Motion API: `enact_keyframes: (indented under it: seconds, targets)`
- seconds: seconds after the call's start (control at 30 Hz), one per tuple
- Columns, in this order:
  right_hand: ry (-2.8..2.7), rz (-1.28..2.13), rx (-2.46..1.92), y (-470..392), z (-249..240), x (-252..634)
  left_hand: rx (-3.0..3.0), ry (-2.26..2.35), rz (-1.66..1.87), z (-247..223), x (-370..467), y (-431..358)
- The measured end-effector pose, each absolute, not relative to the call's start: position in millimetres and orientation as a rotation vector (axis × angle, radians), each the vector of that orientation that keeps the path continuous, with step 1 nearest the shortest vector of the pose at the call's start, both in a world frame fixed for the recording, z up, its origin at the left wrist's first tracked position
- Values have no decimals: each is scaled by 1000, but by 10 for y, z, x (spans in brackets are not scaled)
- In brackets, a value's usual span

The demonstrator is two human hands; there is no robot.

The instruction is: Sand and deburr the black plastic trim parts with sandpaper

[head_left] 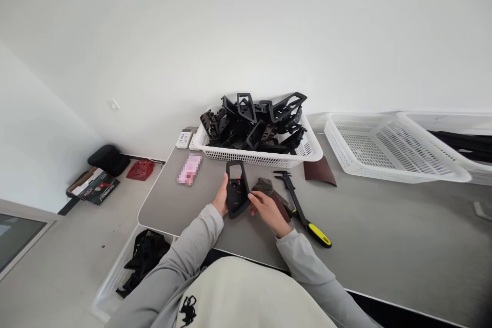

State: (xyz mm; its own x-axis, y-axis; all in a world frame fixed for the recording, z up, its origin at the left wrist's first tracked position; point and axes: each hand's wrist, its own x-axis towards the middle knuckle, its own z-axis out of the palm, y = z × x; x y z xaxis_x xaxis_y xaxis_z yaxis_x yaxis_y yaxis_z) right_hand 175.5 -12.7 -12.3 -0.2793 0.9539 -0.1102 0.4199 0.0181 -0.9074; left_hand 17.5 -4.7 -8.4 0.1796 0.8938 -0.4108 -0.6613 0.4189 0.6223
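Note:
A black plastic frame-like part (237, 209), with an opening at its upper end and a recessed inside, is held up over the near side of the table. My left hand (221, 196) grips its left edge, thumb along the side. The fingers of my right hand (268, 210) close on its lower right edge; part of the fingertips is hidden. Just beyond my right hand lie a crumpled brownish-grey piece (263, 185) and a dark caliper (287, 182). A tool with a yellow and black handle (320, 234) rests to the right of that hand.
A white basket (253, 158) heaped with similar black parts stands against the wall. To its right are another white basket (346, 161) and a reddish-brown sheet (321, 171). A blurred pink item (189, 169) lies at left. Below the table's left edge, a bin (111, 287) holds black pieces.

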Motion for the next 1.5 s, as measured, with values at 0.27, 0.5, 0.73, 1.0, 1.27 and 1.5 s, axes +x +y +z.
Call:
enact_keyframes:
  seconds: [0.27, 0.5, 0.73, 1.0, 1.27, 1.5]
  targets:
    - [-1881, 608, -1748, 19, -165, 2252, 412, 877, 1028, -157, 25, -30]
    - [-2073, 562, -1769, 13, -265, 2400, 373, 913, 1016, -74, 65, -47]
    - [-2127, 507, -1768, -10, -320, 2380, 333, 817, 1037, -93, 60, -48]
    - [-1871, 283, -1883, -7, -294, 2569, 305, 832, 1020, -121, 43, -34]
    - [-1682, 489, -1999, 110, -300, 2707, 276, 740, 1051, -159, 64, -36]
    - [-1637, 661, -1886, -44, -86, 2636, 225, 689, 1126, -151, 74, -71]
